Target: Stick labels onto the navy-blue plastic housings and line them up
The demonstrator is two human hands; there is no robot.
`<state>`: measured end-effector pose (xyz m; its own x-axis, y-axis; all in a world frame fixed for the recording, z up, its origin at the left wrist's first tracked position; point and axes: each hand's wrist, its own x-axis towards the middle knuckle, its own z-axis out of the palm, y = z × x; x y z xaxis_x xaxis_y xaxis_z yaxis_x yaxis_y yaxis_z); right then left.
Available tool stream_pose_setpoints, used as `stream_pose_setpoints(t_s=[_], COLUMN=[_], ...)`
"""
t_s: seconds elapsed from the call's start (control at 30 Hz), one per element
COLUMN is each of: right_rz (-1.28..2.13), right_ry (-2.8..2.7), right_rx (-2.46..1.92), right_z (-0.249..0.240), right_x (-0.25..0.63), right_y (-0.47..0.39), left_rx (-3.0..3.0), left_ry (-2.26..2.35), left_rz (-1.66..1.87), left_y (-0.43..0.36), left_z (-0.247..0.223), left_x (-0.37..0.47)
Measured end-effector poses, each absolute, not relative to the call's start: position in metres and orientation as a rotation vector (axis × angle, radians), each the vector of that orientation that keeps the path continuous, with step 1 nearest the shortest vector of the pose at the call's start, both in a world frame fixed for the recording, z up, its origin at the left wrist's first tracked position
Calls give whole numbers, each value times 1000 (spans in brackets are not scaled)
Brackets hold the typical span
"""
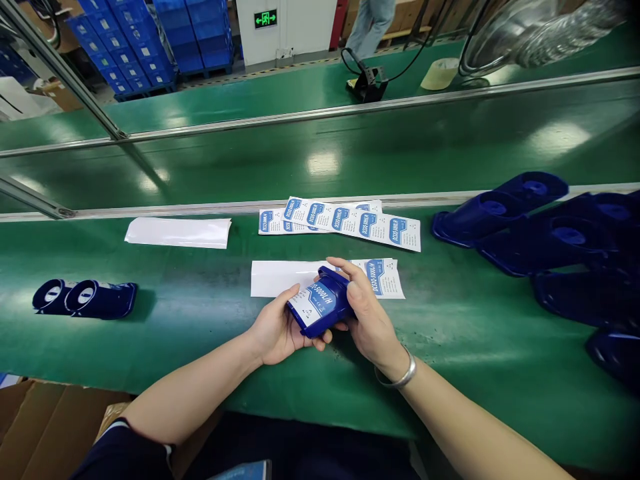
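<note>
Between my two hands is a dark blue plastic housing (327,320) with a blue-and-white label (315,303) on its upward face. My left hand (279,330) cups it from the left and below, fingers wrapped under it. On the other side, my right hand (373,320) grips its right end, with the index finger over the top edge. Just behind the housing lies a label strip (277,277), bare white at its left and printed at its right. Farther back, printed label strips (353,223) overlap each other.
A blank white strip (177,232) lies back left. Two labelled blue housings (85,298) sit at the left, and several more dark blue housings (550,240) crowd the right. A metal rail (320,120) crosses behind the green work surface (200,347). A cardboard box (55,420) stands lower left.
</note>
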<state>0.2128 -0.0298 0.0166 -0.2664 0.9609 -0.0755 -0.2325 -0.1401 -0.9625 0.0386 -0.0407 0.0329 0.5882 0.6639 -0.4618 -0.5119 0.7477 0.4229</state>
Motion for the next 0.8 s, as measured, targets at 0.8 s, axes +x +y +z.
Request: stream_pose_setpoints(t_s=[0.8], right_rz=[1357], right_ry=[-1201], right_rx=[-1150], right_z=[9], right_x=[214], right_y=[-32], left_rx=[1135], left_ry=[1177], left_rz=[859], left_y=[-55], left_z=[38], left_x=[42])
